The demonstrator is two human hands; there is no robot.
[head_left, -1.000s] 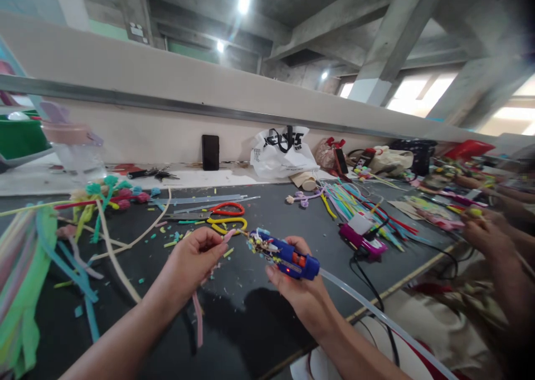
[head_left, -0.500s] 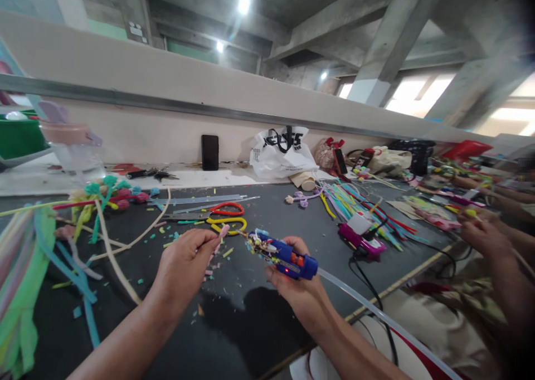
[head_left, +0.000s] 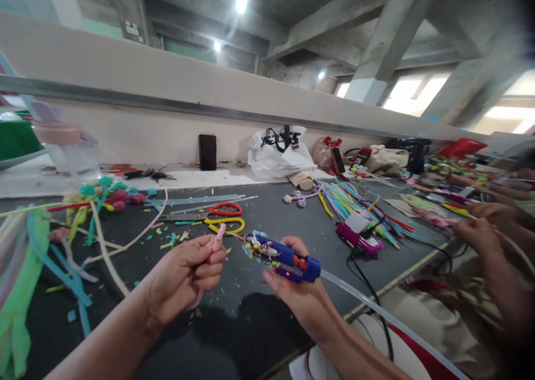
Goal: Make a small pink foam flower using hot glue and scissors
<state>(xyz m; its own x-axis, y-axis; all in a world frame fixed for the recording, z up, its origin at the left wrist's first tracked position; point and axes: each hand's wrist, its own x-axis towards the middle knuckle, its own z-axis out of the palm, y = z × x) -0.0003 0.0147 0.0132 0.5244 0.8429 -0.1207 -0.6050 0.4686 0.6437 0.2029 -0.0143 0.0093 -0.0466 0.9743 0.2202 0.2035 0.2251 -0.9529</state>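
Pinched between the thumb and fingers of my left hand (head_left: 190, 274) is a pink fuzzy stem (head_left: 219, 236), its tip poking up above the fingers. Part of its tail shows below the palm. My right hand (head_left: 296, 293) is wrapped round a blue hot glue gun (head_left: 284, 257) with a red light lit and dried glue and scraps stuck about its front. The gun's nozzle points left, close to the pink tip; whether they touch I cannot tell. A clear glue stick (head_left: 376, 307) runs out of the gun's back. Scissors (head_left: 225, 224) with red and yellow handles lie just behind.
Fuzzy stems (head_left: 108, 246) and colourful tufted pieces (head_left: 104, 193) lie at left. A purple glue gun (head_left: 360, 240) and more stems (head_left: 355, 199) are at right. Behind stand a phone (head_left: 208, 152) and a white bag (head_left: 280, 154). A co-worker's hands (head_left: 480, 229) work far right.
My left hand has turned, showing more of its curled fingers, and the pink stem now stands more upright. The glue gun remains in my right hand, nearly in the same place.
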